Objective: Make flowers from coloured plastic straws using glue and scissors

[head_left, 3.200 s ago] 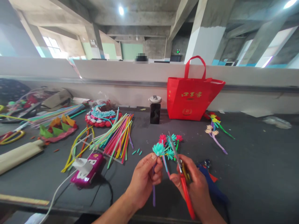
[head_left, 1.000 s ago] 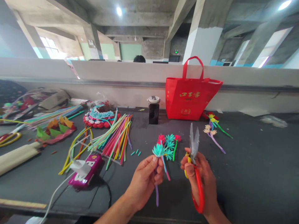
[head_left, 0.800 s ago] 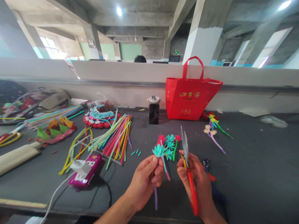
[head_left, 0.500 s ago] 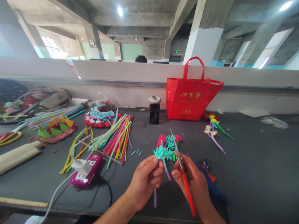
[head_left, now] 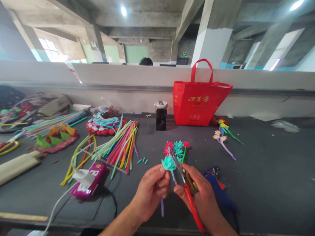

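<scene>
Turquoise pipe-cleaner flower (head_left: 168, 163): just below frame centre, bloom up, purple stem (head_left: 162, 208) down, long axis near vertical
Left hand (head_left: 153, 188): fingers closed on stem under bloom, likely steadying it
Red-handled metal scissors (head_left: 187, 190): blades pointing upper left
Right hand (head_left: 202, 193): fingers wrapped round handles, apparently for blade control

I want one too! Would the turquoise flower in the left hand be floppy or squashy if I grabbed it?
The turquoise flower is probably light, as the left hand pinches it just under its petals. The purple stem looks fairly stiff, poking out nearly straight below the hand. The thin petals might squash if squeezed.
</scene>
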A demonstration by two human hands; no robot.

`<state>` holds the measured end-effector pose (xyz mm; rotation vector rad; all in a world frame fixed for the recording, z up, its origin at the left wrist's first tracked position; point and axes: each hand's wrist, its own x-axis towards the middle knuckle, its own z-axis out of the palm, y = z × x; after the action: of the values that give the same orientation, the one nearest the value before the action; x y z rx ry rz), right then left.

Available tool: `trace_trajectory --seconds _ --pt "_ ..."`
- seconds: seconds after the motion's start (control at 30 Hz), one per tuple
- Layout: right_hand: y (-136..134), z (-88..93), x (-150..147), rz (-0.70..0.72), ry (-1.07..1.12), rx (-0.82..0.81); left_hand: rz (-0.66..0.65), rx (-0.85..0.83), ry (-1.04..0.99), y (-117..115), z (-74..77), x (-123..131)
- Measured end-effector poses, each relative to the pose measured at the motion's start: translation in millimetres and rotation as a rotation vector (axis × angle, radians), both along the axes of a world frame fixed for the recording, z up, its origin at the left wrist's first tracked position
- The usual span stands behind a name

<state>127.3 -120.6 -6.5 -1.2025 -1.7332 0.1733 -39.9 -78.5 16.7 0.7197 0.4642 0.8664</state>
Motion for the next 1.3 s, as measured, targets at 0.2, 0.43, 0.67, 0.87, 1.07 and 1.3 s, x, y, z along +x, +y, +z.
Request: trace_trajectory --seconds 0.2,0.43,0.67,0.87,1.07,1.3 --pt "-0.4 1.1 -0.4 -0.002 0.011 0.001 -0.015 -0.017 0.019 -0.4 2.3 -0.2" --pt "-0.1 2.9 -0.2 0.009 0.025 -0.009 -0.011 -0.016 0.026 -1.0 2.5 0.3" --pt "0.0 2.6 2.0 0.012 0.004 -0.007 -0.018 -0.024 0.016 0.5 0.5 -0.9" --pt "0.2 1.9 2.0 0.017 0.006 -0.015 -0.034 -0.027 0.008 0.2 0.1 -2.3" --pt "-0.2 1.2 1.3 0.010 0.007 0.003 -0.039 -0.025 0.005 0.6 0.9 -1.1" --pt "-1.3 6.6 0.9 -0.020 0.013 0.015 -0.039 -0.038 0.023 -0.3 1.2 -1.4"
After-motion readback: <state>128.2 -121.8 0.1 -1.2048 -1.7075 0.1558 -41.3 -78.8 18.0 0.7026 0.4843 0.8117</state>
